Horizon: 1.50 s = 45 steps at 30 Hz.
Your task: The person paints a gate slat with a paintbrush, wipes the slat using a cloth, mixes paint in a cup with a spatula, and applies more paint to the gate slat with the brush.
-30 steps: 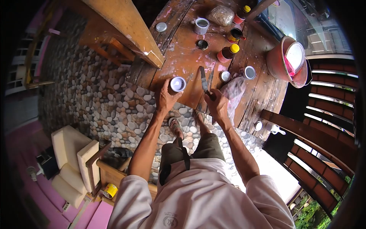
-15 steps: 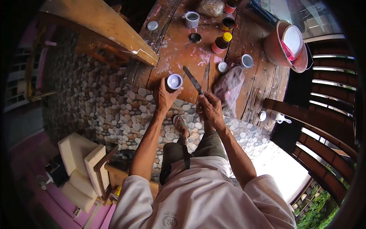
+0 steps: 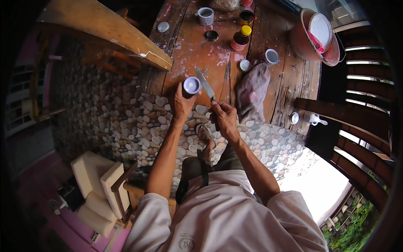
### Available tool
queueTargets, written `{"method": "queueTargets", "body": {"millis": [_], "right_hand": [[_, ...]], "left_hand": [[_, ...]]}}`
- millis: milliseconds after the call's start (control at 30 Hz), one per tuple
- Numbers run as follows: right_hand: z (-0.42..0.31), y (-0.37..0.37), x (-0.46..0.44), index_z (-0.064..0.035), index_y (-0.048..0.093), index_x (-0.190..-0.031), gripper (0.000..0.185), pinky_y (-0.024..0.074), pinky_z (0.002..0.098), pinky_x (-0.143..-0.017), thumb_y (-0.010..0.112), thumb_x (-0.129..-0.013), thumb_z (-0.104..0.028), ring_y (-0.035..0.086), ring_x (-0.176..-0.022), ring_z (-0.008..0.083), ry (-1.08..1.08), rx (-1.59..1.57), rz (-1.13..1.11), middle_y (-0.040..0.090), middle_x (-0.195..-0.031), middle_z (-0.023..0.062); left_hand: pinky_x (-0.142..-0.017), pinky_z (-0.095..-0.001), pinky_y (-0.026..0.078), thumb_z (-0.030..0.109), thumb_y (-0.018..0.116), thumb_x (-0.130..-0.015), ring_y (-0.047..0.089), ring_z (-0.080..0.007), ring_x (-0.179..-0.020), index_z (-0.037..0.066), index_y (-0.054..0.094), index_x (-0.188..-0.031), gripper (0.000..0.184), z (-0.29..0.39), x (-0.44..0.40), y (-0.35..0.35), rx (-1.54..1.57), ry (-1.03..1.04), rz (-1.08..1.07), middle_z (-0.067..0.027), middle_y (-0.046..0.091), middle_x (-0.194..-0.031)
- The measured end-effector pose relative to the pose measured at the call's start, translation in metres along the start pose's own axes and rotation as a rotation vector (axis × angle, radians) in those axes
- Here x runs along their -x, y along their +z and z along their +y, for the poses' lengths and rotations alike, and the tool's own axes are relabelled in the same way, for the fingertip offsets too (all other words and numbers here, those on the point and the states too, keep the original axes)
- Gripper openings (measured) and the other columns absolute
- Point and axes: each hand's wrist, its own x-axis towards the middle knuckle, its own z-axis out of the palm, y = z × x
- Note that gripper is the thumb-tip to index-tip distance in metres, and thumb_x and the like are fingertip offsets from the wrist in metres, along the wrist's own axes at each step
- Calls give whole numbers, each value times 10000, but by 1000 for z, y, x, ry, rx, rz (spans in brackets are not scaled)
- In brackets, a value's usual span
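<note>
At the near edge of the wooden table (image 3: 184, 56), my left hand (image 3: 182, 103) is closed around a small open can (image 3: 192, 85) with a pale lilac inside. My right hand (image 3: 225, 119) grips the dark handle of a knife (image 3: 205, 85). The knife's blade points up and left, its flat side catching light, just right of the can's rim. Whether blade and rim touch, I cannot tell. A crumpled, stained cloth (image 3: 254, 90) lies on the table to the right of my right hand.
A bottle with a yellow cap (image 3: 240, 38), an open grey can (image 3: 205, 17), a round lid (image 3: 163, 27) and another open can (image 3: 272, 56) stand or lie farther back. A pinkish bucket (image 3: 303, 40) is at the right. A wooden beam (image 3: 105, 31) juts in from the left.
The knife has shifted left toward the can and its blade has turned, now looking brighter and broader. My right hand moved slightly left. The camera view has shifted a little.
</note>
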Motion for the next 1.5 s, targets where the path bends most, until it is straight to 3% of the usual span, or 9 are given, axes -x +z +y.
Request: {"method": "queueTargets", "body": {"millis": [233, 300, 633, 700, 867, 1000, 1300, 1367, 1500], "right_hand": [[9, 16, 11, -7, 644, -861, 304, 374, 227, -423, 647, -943, -300, 520, -488, 68, -106, 69, 78, 609, -663, 31], [21, 21, 7, -15, 637, -848, 313, 363, 230, -414, 644, -943, -312, 517, -497, 65, -167, 169, 120, 601, -664, 29], [-27, 53, 27, -21, 637, -821, 265, 389, 231, -400, 660, -929, -261, 552, -479, 98, 188, -261, 93, 631, -679, 46], [-62, 67, 41, -25, 639, -823, 254, 393, 237, -391, 667, -922, -257, 543, -457, 104, 248, -95, -23, 630, -677, 52], [-55, 61, 29, -14, 628, -786, 278, 354, 248, -356, 676, -912, -257, 508, -425, 105, -4, -225, 101, 589, -613, 42], [-29, 4, -14, 31, 650, -880, 305, 391, 245, -433, 618, -944, -265, 501, -494, 74, -156, 72, 232, 584, -643, 16], [-13, -12, -55, -23, 641, -1165, 411, 501, 469, -726, 673, -867, -304, 661, -884, 411, -629, 896, 424, 679, -976, 226], [-20, -9, -42, -34, 580, -1251, 493, 481, 470, -791, 698, -825, -253, 619, -954, 398, -547, 998, 394, 626, -1058, 206], [-15, -14, -17, -18, 584, -1204, 429, 471, 439, -820, 689, -804, -135, 566, -929, 370, -897, 1037, 421, 585, -993, 177]], "left_hand": [[-844, -401, 513, 467, 870, -649, 663, -331, -999, -110, 489, -1272, 931, -3, -1, 2, -8, 33, 4, -232, 670, -1070], [-880, -442, 484, 572, 814, -663, 609, -418, -1063, -79, 476, -1302, 972, -1, 2, 1, 9, -30, -26, -287, 617, -1151], [-774, -451, 499, 439, 835, -687, 659, -386, -877, -33, 578, -1191, 737, -24, 1, 15, 23, 112, 55, -213, 683, -945], [-766, -446, 500, 357, 854, -672, 650, -393, -852, 5, 601, -1134, 633, -32, 2, 21, 328, -2, -35, -203, 679, -921], [-772, -421, 510, 339, 856, -673, 642, -379, -919, 27, 606, -1087, 575, 3, 0, -1, -116, 274, 192, -187, 661, -1013], [-836, -399, 513, 343, 854, -704, 662, -334, -982, -3, 533, -1251, 722, -14, 3, 10, 19, 105, 86, -192, 671, -1069], [-845, -402, 506, 320, 870, -696, 661, -315, -963, -64, 516, -1253, 764, -16, -2, 12, 126, 83, -5, -206, 669, -1052], [-872, -394, 498, 294, 875, -692, 645, -307, -992, -77, 516, -1252, 761, -14, 0, 12, 164, 75, 20, -209, 660, -1062], [-909, -390, 482, 301, 874, -694, 615, -308, -1053, -121, 482, -1270, 815, 17, 6, -8, 189, 24, -48, -251, 627, -1134]]}}
